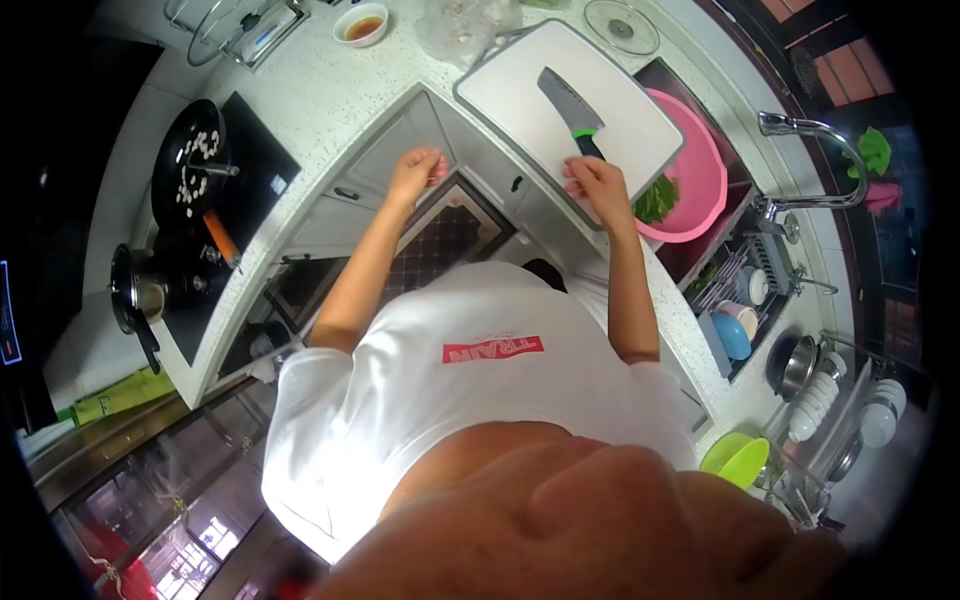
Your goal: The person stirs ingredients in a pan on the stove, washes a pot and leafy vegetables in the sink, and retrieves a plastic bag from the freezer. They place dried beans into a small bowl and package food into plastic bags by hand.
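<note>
My left hand [413, 178] hangs in the air in front of the grey cabinet doors, its fingers curled in and nothing visible in them. My right hand [597, 188] is over the near edge of a white cutting board [510, 90], fingers also curled, with nothing seen inside. Just beyond it lies a cleaver [568, 100] with a black and green handle, flat on the board. The handle's end meets the hand's outline; whether they touch I cannot tell. A pink basin [705, 180] with leafy greens [657, 200] sits in the sink, partly under the board.
On the left, a wok [180, 190] with pale sliced pieces stands on the black cooktop [262, 150], beside a small pot [148, 297]. Behind are a bowl of brown sauce [361, 25], a plastic bag [455, 30] and a glass lid [622, 27]. A tap [815, 128] arches over the right.
</note>
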`<state>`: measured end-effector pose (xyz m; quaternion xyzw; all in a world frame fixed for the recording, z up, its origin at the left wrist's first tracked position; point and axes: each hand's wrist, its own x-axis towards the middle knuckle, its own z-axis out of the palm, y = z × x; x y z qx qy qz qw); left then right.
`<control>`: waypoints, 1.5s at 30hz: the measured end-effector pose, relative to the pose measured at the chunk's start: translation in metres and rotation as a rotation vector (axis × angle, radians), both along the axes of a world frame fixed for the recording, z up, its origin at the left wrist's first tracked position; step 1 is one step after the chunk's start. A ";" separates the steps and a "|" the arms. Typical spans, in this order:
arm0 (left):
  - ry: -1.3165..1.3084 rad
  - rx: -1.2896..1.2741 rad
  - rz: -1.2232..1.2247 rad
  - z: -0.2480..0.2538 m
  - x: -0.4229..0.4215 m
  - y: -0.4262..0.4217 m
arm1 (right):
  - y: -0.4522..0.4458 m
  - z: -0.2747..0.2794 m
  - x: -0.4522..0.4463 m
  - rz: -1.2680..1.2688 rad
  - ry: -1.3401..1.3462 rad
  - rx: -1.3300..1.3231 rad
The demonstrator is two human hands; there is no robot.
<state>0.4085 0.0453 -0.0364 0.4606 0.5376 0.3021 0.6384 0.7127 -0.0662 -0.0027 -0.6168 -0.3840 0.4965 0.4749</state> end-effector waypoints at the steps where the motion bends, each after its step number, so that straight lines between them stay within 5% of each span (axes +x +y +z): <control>1: 0.019 0.009 -0.007 0.004 -0.008 0.007 | 0.021 0.001 -0.011 0.043 -0.053 0.028; 6: 0.113 0.322 -0.053 0.015 -0.010 0.079 | 0.151 -0.022 -0.041 0.206 -0.356 0.215; 9: 0.248 0.634 -0.063 0.046 0.031 0.119 | 0.221 -0.022 -0.059 0.006 -0.731 0.288; 14: 0.635 1.169 -0.135 0.074 0.094 0.189 | 0.303 -0.032 -0.071 -0.119 -0.886 0.355; 18: 1.095 0.718 -0.399 0.079 0.099 0.243 | 0.338 -0.037 -0.065 0.082 -1.003 0.256; 21: 1.085 0.699 -0.335 0.056 0.066 0.270 | 0.362 -0.050 -0.034 0.127 -0.908 0.459; 23: 0.875 0.770 -0.177 0.046 0.050 0.287 | 0.388 -0.050 -0.009 -0.005 -0.814 0.656; 25: 0.583 0.779 0.035 0.067 0.053 0.299 | 0.408 -0.027 0.011 -0.014 -0.131 0.371; 29: 0.017 0.823 0.208 0.122 0.060 0.321 | 0.423 0.008 -0.018 -0.073 0.169 0.424; 34: -0.195 0.653 0.172 0.151 0.033 0.323 | 0.432 0.051 -0.058 -0.084 0.202 0.502; 42: -0.410 0.720 0.133 0.191 0.020 0.308 | 0.442 0.094 -0.045 -0.283 0.048 0.627; 43: -0.156 0.938 0.151 0.194 0.017 0.318 | 0.446 0.109 -0.046 -0.353 0.061 0.640; 45: -0.533 0.710 0.074 0.190 0.013 0.331 | 0.444 0.144 -0.045 -0.379 0.126 0.704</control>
